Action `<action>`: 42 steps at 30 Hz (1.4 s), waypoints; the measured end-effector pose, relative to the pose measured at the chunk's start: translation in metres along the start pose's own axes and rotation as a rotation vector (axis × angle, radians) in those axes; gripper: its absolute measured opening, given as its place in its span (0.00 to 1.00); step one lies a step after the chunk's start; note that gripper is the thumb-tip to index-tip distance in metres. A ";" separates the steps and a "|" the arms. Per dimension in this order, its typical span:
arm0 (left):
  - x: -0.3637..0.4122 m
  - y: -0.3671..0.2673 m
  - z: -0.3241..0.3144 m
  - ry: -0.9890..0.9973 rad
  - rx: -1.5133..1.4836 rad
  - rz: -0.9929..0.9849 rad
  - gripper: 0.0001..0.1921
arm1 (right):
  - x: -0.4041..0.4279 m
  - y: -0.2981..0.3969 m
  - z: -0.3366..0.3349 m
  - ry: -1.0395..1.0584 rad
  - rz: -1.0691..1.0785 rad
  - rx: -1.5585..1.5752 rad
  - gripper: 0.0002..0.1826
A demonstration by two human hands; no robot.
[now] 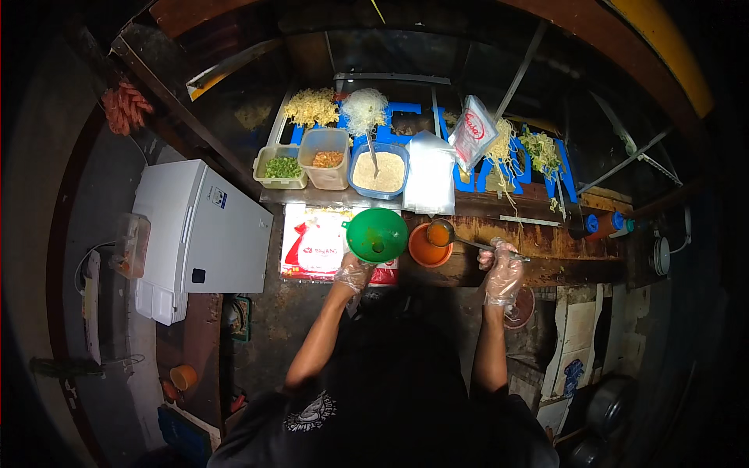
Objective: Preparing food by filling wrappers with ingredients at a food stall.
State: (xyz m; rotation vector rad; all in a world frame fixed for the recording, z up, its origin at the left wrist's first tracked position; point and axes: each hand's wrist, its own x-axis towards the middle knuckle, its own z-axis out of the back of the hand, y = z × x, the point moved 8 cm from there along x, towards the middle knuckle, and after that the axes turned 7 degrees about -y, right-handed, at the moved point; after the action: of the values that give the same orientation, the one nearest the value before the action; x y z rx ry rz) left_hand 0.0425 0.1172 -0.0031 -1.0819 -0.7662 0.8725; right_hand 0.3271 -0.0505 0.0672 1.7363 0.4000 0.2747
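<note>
My left hand (355, 274), in a clear plastic glove, is at the lower side of a green plastic funnel (377, 234) and holds it over printed wrappers (313, 248). Part of that hand is hidden beneath the funnel. Gloved in the same clear plastic, my right hand (503, 272) grips the handle of a metal ladle (462, 240). Orange liquid fills the ladle's bowl, which is above the rim of a round tub of orange-red sauce (416, 251). Behind the funnel stands a blue tub of pale powder (379, 172) with a spoon in it.
Tubs of chopped green onion (282, 168) and orange-brown bits (327, 159) stand on the shelf beside a stack of clear plastic bags (430, 175). Noodles (310, 108) and a seasoning packet (473, 133) are farther back. At the left is a white chest freezer (228, 228).
</note>
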 end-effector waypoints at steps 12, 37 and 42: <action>-0.003 -0.007 -0.022 0.098 -0.074 -0.044 0.15 | -0.018 0.078 -0.047 0.103 0.135 -0.014 0.10; 0.007 -0.048 -0.007 0.048 -0.032 -0.269 0.12 | -0.078 0.118 -0.103 0.671 0.769 -0.185 0.07; -0.002 -0.013 -0.020 0.132 -0.406 0.142 0.11 | -0.074 0.114 -0.093 0.624 0.745 -0.157 0.08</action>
State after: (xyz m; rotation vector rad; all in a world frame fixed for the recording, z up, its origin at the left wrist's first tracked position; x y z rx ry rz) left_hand 0.0615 0.1044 0.0036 -1.5531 -0.7806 0.7713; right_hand 0.2356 -0.0171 0.2006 1.5543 0.1445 1.3646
